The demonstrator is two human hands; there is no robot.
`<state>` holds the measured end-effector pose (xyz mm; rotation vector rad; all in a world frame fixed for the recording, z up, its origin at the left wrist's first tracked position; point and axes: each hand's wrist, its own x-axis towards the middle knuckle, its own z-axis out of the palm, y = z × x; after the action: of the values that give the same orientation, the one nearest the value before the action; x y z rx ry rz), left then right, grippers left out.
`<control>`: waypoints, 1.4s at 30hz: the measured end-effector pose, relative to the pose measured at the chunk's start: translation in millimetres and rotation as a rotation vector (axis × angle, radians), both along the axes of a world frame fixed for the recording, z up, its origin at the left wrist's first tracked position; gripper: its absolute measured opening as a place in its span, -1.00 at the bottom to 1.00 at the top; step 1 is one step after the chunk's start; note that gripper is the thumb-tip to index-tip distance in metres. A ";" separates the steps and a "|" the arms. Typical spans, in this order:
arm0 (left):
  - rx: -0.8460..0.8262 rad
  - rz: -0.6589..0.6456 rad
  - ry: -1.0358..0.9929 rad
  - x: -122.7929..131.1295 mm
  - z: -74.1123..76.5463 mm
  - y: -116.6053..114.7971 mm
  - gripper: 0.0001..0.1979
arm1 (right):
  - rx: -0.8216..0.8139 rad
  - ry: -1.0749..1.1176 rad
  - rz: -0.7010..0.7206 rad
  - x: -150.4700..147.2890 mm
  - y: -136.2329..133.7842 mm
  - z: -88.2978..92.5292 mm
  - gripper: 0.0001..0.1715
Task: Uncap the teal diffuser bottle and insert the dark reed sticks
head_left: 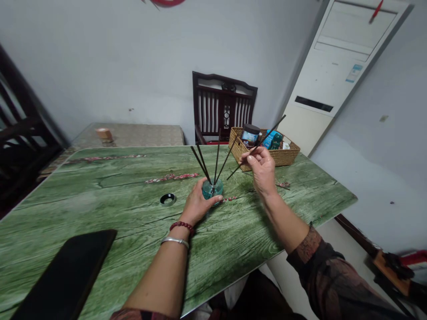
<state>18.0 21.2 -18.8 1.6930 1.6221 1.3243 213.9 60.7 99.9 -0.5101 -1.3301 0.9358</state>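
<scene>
My left hand is wrapped round a small blue-green glass diffuser bottle on the table. Several dark reed sticks stand fanned out of its neck. Between the thumb and fingers of my right hand is one more dark reed stick, slanting up to the right, its lower end in the air to the right of the bottle. A black ring-shaped cap lies left of my left hand.
A wicker basket holding a dark-lidded jar and blue packages stands behind my right hand. At the left front lies a dark flat board. A wooden chair is behind the green table; a side table adjoins it.
</scene>
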 end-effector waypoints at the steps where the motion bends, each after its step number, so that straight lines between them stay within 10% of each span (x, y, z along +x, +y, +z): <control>1: -0.002 0.001 0.002 0.0 0.3 0.0 -0.27 | 0.005 0.015 0.006 -4.3 -0.2 1.5 -0.74; 19: -0.003 -0.004 0.014 0.0 1.7 0.3 -0.29 | -0.044 -0.297 -0.025 -58.3 12.3 -49.6 -0.82; 33: -0.039 0.010 0.011 -0.3 2.7 -0.2 -0.26 | 0.018 -0.843 -0.616 86.2 48.3 -81.4 -0.71; 42: -0.043 0.021 0.027 0.0 4.0 -1.3 -0.28 | -0.122 -1.643 -0.741 138.9 73.1 -107.8 -0.60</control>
<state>18.1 19.9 -14.8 1.6802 1.6757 1.2726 352.8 133.9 -7.9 -1.9370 -2.1742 -0.2528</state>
